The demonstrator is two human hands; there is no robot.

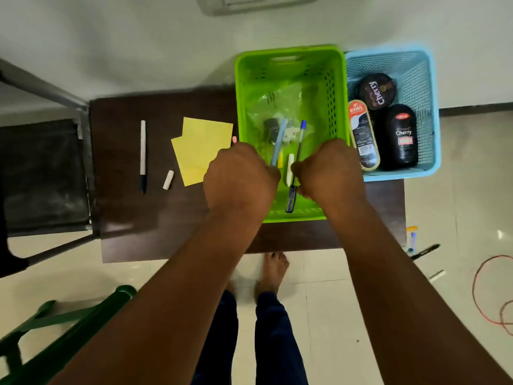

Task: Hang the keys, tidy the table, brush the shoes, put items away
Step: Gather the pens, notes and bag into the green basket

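A green basket [337, 87] stands on the dark brown table [155, 218]. Both my hands hover over its near half with fingers curled. My left hand [241, 176] grips the lower end of a light-blue pen [279, 140] that points into the basket. My right hand [330, 173] pinches a dark pen with a blue cap [300, 140] around its middle. Under the pens lie a clear plastic bag [274, 107], a white chalk piece [290, 166] and a yellow chalk piece [280, 159]. On the table to the left lie a white pen [142, 154], another white chalk [168, 179], yellow paper notes [200, 145] and a small pink piece [234, 139].
A light-blue basket [427, 79] to the right of the green one holds a Cherry polish tin [377, 91], a Kiwi shoe shiner [363, 134] and a black Cherry bottle [402, 137]. A black chair [41, 173] stands left, a green chair [69, 337] lower left. A red cable [477, 301] lies on the floor.
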